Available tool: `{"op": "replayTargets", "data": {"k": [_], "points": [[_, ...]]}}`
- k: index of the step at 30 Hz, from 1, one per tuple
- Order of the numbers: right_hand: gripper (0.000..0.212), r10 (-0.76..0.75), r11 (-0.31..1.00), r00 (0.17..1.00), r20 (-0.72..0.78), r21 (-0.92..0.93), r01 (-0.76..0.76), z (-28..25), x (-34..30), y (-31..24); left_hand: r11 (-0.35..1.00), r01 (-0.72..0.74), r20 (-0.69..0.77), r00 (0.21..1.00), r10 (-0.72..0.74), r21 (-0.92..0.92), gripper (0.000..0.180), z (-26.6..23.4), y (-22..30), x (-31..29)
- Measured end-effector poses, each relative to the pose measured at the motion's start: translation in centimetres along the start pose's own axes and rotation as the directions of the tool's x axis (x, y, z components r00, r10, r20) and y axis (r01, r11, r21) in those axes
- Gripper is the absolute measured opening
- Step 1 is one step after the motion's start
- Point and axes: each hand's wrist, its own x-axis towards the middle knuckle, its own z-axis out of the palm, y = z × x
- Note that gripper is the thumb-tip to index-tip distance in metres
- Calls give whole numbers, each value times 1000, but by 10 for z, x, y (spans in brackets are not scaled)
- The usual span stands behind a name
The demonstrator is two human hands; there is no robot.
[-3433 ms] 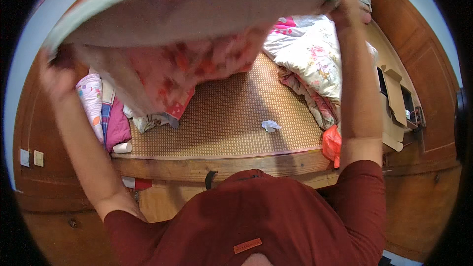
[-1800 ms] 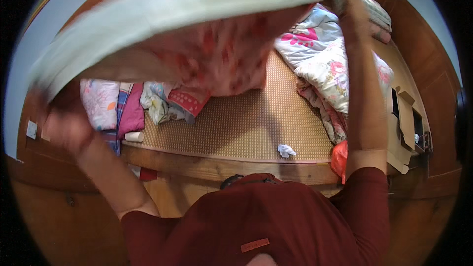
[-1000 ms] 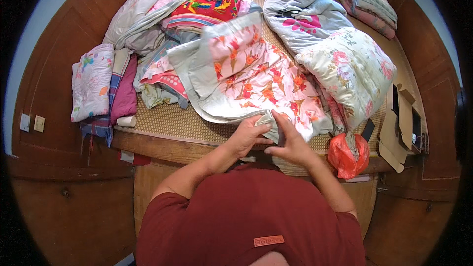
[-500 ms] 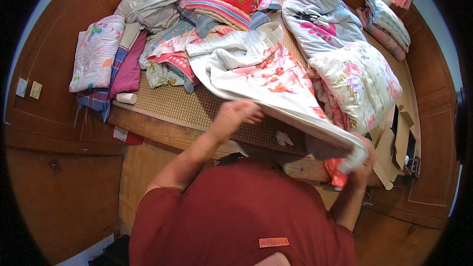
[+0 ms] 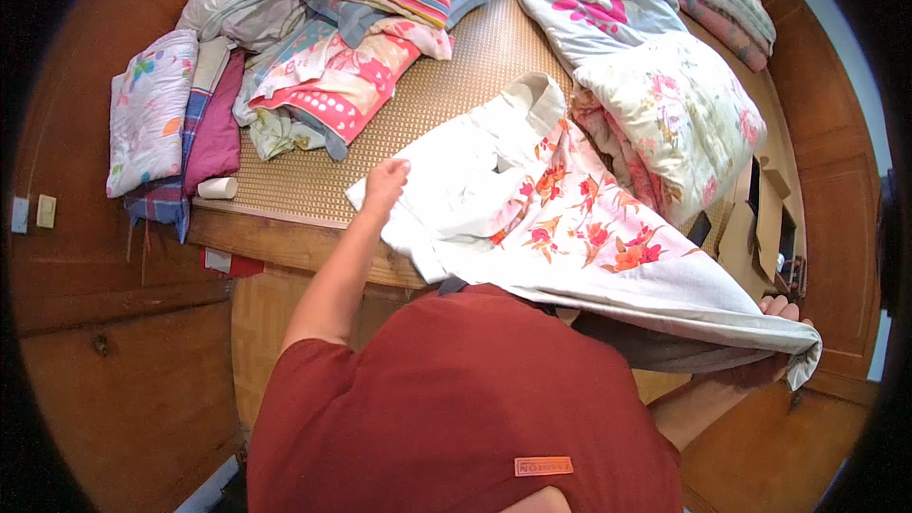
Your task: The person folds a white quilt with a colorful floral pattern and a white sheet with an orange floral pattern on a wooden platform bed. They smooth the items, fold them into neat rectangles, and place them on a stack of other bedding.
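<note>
A white cloth with red and orange flowers [image 5: 608, 228] lies partly on the woven mat and stretches off to the right over the bed's front edge. Its far right corner is gathered in my right hand [image 5: 781, 310], whose fingers wrap over the edge while the cloth hides the palm. My left hand [image 5: 386, 182] is closed over the white left end of the cloth; whether it pinches any fabric cannot be made out. Whether the cloth is a sheet or a cover does not show.
Folded bedding [image 5: 152, 114] and a pile of colourful fabrics [image 5: 332, 76] lie on the left. On the right are a grey quilt [image 5: 598, 0], a puffy floral quilt [image 5: 674, 123] and an open cardboard box [image 5: 768, 218]. A white cylinder [image 5: 218, 188] sits by the wooden edge [image 5: 285, 243].
My right hand has pulled the cloth's corner outward to the right, and the cloth has slid nearer and spread open. My left hand has moved left and farther away, onto the cloth's end.
</note>
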Motion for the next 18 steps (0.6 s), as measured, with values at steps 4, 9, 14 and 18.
{"op": "replayTargets", "data": {"k": [4,9,14,18], "points": [[18,86,991,993,-82,112,-76,-14,-9,-11,933,-132,243,969,50,334,27,43,-83,12],[18,145,981,987,-68,141,-135,-23,-16,-12,824,-86,340,931,-134,559,34,93,-116,-17],[19,191,975,976,-101,134,-177,-33,-23,-15,837,511,126,834,-538,197,36,124,-106,-20],[18,181,979,963,-199,130,-157,-33,-25,-10,909,378,252,910,-329,-178,27,118,-91,0]]}}
